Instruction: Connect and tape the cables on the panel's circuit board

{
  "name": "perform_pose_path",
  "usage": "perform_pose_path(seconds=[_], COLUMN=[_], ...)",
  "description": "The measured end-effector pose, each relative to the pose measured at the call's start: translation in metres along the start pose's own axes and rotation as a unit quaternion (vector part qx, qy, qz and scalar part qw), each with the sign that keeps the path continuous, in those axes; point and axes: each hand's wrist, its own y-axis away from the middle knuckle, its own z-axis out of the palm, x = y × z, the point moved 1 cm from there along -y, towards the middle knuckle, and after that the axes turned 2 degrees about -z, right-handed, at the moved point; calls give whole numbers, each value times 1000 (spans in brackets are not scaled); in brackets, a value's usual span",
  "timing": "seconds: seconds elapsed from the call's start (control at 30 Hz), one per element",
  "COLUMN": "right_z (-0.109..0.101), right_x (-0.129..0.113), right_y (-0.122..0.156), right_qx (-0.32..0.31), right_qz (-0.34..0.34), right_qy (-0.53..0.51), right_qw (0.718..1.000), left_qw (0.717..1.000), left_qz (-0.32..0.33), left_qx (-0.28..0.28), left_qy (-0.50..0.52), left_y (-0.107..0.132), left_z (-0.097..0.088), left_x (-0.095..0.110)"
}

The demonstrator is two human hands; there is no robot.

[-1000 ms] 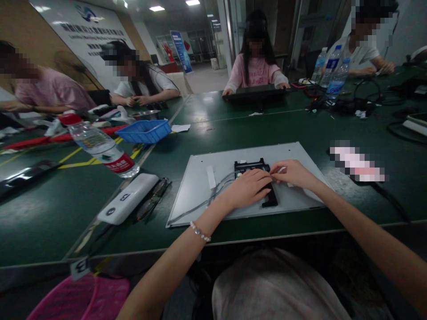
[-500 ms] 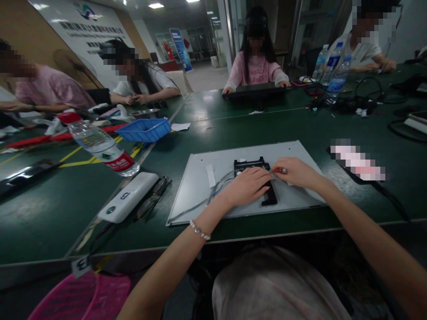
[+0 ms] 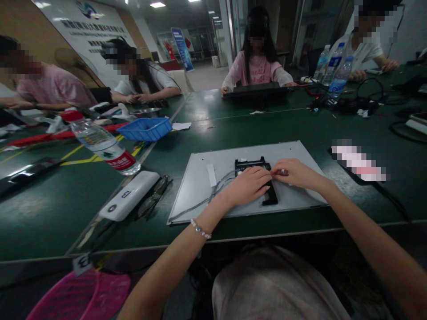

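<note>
- Here's the head view, and both my hands are at the black frame (image 3: 272, 195), which lies on the white panel (image 3: 190, 189) in front of me on the green table (image 3: 283, 126).
- My left hand (image 3: 250, 183) is laid over the middle of that frame, fingers stretched out side by side; their undersides are hidden, so I can't tell whether they grip anything.
- My right hand (image 3: 293, 173) meets it at the frame's right side, thumb and fingertips closed together right by my left fingertips; whatever sits between them is too small to make out.
- A ring (image 3: 283, 172) shows on that right hand, and a beaded bracelet (image 3: 201, 229) circles my left wrist.
- Thin grey wires (image 3: 195, 208) run out from under my left hand to the panel's near left corner, with a white strip (image 3: 211, 175) lying just beyond them.
- Over to my left: white power bank (image 3: 130, 195), glasses (image 3: 153, 198) just beside it, a tilted water bottle (image 3: 103, 144), and the blue tray (image 3: 145, 130) farther back.
- On my right, a phone (image 3: 358, 166) lies apart from the panel.
</note>
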Motion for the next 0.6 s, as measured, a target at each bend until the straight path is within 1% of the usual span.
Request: perform_pose_path(seconds=[0.23,0.37,0.5,0.6], right_z=[1,2,-1,-7], right_x=[11,9,4,1], right_y=[0,0,1,1], right_qx=[-7,-1,21,46], right_qz=[24,22,40,55], right_qy=[-12,5,-23,-59], right_qw=[1000,1000,999,996], left_qw=[1000,999,996,989], left_qz=[-3,-18,-62,-113], left_qx=[5,28,61,90], left_qy=[14,29,30,24], left_y=[0,0,3,8], left_z=[-1,-3,-11,-27], left_x=[-1,0,-2,-12])
